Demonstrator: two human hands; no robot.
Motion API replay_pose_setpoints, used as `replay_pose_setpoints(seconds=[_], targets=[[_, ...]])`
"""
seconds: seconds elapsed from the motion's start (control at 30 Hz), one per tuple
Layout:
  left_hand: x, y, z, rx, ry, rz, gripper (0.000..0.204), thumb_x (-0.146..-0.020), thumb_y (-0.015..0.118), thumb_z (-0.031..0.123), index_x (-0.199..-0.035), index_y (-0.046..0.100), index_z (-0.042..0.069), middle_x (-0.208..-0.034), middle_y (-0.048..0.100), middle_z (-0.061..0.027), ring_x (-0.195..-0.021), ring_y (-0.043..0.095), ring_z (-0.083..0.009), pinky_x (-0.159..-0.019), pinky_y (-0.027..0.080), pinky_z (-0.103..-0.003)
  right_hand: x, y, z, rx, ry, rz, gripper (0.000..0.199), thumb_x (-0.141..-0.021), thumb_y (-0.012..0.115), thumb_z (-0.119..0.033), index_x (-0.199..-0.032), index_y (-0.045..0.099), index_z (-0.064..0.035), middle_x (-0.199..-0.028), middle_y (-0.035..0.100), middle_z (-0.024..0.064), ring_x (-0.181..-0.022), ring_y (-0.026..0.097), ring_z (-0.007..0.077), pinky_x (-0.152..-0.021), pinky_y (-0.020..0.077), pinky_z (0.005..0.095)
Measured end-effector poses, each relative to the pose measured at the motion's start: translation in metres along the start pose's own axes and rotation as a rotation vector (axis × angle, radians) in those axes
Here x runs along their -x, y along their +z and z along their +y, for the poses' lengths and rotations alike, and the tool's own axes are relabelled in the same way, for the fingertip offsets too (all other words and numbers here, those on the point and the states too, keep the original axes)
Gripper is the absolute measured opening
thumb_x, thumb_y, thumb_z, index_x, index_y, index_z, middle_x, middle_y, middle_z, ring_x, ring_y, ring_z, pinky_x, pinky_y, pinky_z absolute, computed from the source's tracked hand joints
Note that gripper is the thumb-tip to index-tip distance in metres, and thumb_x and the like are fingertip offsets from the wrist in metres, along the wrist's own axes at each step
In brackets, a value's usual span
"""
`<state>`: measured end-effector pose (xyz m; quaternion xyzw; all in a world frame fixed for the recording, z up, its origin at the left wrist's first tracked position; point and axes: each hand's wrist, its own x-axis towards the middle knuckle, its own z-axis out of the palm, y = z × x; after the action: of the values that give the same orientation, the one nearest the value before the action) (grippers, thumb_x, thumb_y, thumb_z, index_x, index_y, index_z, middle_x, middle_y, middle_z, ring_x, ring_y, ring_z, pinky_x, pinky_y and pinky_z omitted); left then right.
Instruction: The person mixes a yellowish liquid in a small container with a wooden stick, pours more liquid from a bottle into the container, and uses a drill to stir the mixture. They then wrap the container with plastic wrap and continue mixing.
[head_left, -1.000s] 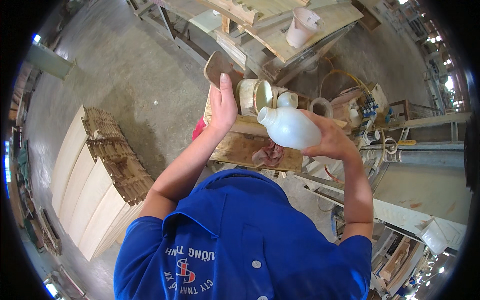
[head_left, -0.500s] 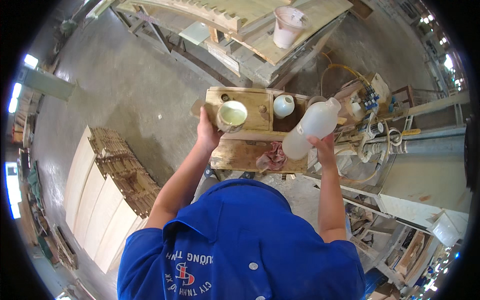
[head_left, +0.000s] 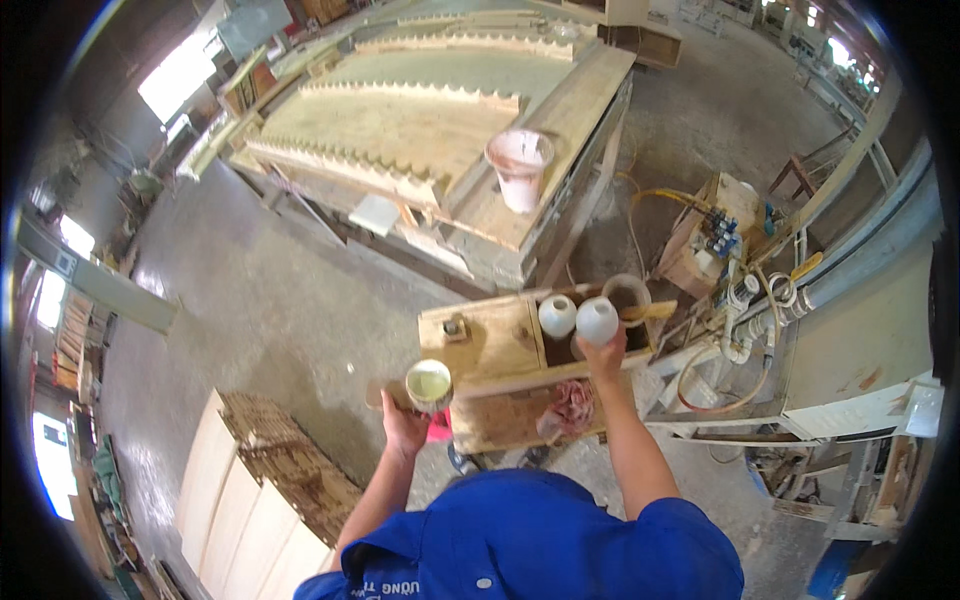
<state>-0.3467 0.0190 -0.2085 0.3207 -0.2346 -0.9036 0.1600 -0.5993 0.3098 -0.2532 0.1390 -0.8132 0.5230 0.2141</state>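
Observation:
My left hand (head_left: 404, 430) is closed round a cup (head_left: 429, 384) of pale yellow-green liquid, held upright left of a wooden box. A flat brown piece (head_left: 378, 394) sticks out beside the cup; what it belongs to is hidden. My right hand (head_left: 606, 360) grips a translucent white plastic bottle (head_left: 597, 322), its open neck uppermost, at the box's open compartment. Touching or almost touching it on the left is a second white bottle (head_left: 557, 316), standing in that compartment. How far down the held bottle reaches is hidden by my hand.
The wooden box (head_left: 480, 345) has a lidded left part. A pinkish rag (head_left: 570, 405) lies on the lower board in front. Beyond stands a workbench (head_left: 580, 120) with toothed wooden strips and a pink-stained bucket (head_left: 519, 170). Stacked wooden panels (head_left: 250, 500) rise at left; pipes and hoses (head_left: 740, 320) at right.
My right hand has brought the bottle from a tilted position above the box to upright beside the other bottle. The cup has moved left of the box. The view has shifted, showing more of the workbench.

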Motion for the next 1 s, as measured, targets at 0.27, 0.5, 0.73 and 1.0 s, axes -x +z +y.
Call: replay_pose_setpoints(seconds=[0.27, 0.5, 0.73, 1.0], targets=[[0.013, 0.0, 0.007, -0.017, 0.012, 0.034, 0.062, -0.09, 0.029, 0.059, -0.132, 0.038, 0.014, -0.137, 0.038, -0.0062, -0.126, 0.035, -0.0254, -0.1, 0.031, -0.046, 0.032, -0.008, -0.016, 0.263, 0.119, 0.054, 0.057, -0.066, 0.072, -0.015, -0.116, 0.046, -0.0028, -0.111, 0.05, 0.0162, -0.107, 0.046, 0.0348, -0.093, 0.0357, 0.0446], [0.023, 0.003, 0.015, -0.003, 0.017, 0.052, 0.062, -0.089, 0.03, 0.061, -0.13, 0.041, 0.015, -0.133, 0.043, -0.0039, -0.12, 0.041, -0.0241, -0.091, 0.038, -0.043, 0.068, 0.049, -0.054, -0.125, 0.387, -0.168, 0.073, -0.074, 0.069, -0.02, -0.133, 0.029, -0.002, -0.13, 0.04, 0.019, -0.124, 0.035, 0.0348, -0.102, 0.0313, 0.0433], [0.039, -0.003, 0.031, 0.002, 0.016, -0.015, 0.064, -0.09, 0.026, 0.061, -0.13, 0.041, 0.013, -0.131, 0.045, -0.0043, -0.116, 0.046, -0.0236, -0.093, 0.041, -0.039, 0.003, 0.102, -0.056, 0.056, 0.473, 0.174, 0.095, -0.066, 0.077, -0.027, -0.139, 0.021, -0.0021, -0.137, 0.033, 0.0217, -0.123, 0.038, 0.0356, -0.1, 0.0334, 0.0438], [0.066, -0.025, 0.052, -0.006, 0.05, 0.143, 0.064, -0.089, 0.024, 0.063, -0.13, 0.042, 0.016, -0.13, 0.048, -0.002, -0.114, 0.047, -0.0219, -0.079, 0.041, -0.034, 0.003, 0.078, -0.074, 0.011, 0.206, 0.15, 0.085, -0.06, 0.077, -0.02, -0.131, 0.035, -0.0022, -0.128, 0.044, 0.0213, -0.115, 0.045, 0.0382, -0.096, 0.0365, 0.0438]])
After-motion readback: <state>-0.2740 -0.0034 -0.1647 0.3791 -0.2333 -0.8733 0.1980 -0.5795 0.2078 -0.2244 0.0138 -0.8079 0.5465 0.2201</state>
